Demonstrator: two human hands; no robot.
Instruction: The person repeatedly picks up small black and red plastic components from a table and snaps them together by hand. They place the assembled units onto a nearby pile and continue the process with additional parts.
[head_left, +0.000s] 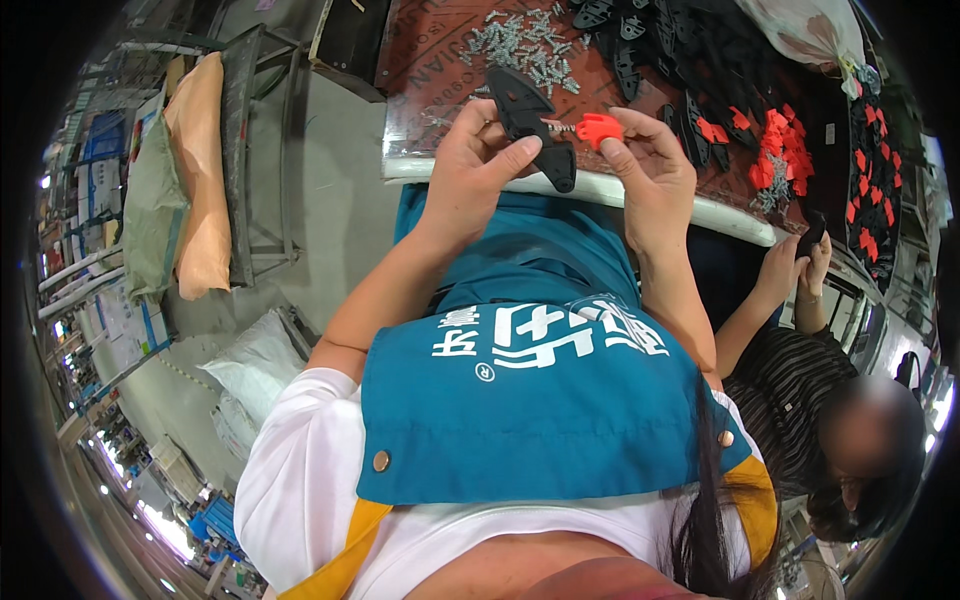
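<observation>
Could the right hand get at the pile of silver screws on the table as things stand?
Probably not at once: the right hand pinches a red plastic piece, though the way to the screw pile looks open.

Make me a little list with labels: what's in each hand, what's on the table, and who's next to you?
left hand: holds a black plastic piece
right hand: pinches a small red plastic part beside the black piece
between them: a small spring, too small to tell clearly
table: pile of silver screws, heap of black parts, red parts
clothing: teal apron
neighbour: a co-worker's hands hold a dark piece
</observation>
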